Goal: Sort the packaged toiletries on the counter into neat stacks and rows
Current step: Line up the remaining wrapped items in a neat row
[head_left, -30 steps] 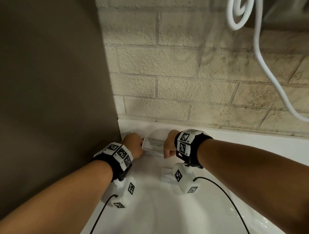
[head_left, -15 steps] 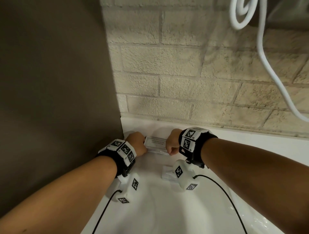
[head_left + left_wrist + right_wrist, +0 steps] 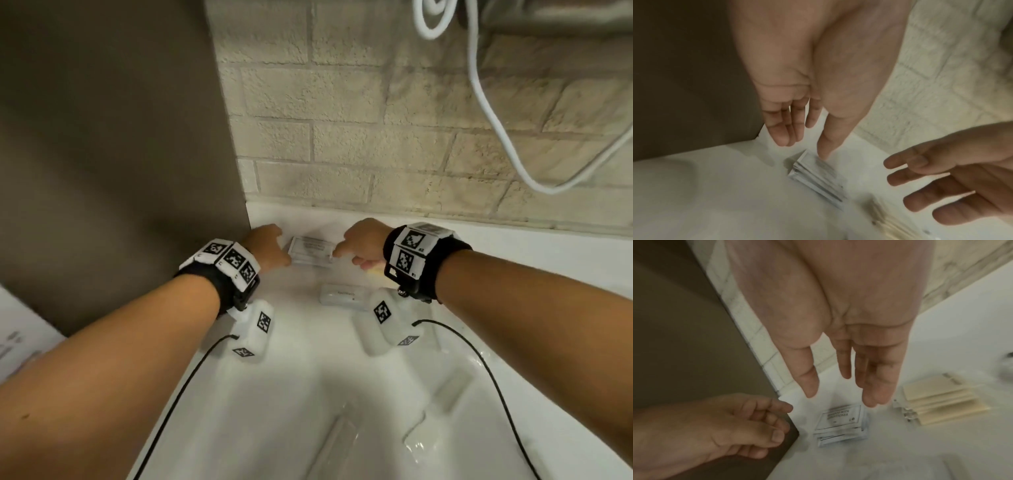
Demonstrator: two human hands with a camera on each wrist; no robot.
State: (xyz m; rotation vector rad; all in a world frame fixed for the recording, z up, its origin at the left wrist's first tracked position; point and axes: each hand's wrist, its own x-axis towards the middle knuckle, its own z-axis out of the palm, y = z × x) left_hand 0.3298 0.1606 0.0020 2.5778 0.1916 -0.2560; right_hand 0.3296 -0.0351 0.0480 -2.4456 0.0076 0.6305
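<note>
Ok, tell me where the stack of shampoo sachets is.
In the head view, the stack of shampoo sachets lies on the white counter near the back corner, between the left hand and right hand.

Sachet stack (image 3: pixel 310 251) behind toothbrush packet (image 3: pixel 344 295) on counter (image 3: pixel 308 370)

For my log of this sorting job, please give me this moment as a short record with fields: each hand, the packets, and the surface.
left hand: open, fingers straight, above the sachet stack, holding nothing
right hand: open, fingers straight, above the same stack, holding nothing
sachet stack: flat white sachets piled in the counter's corner, edges slightly uneven
toothbrush box: flat on the counter, nearer the person
beige packets: stacked right of the sachets
counter: white, glossy
</note>
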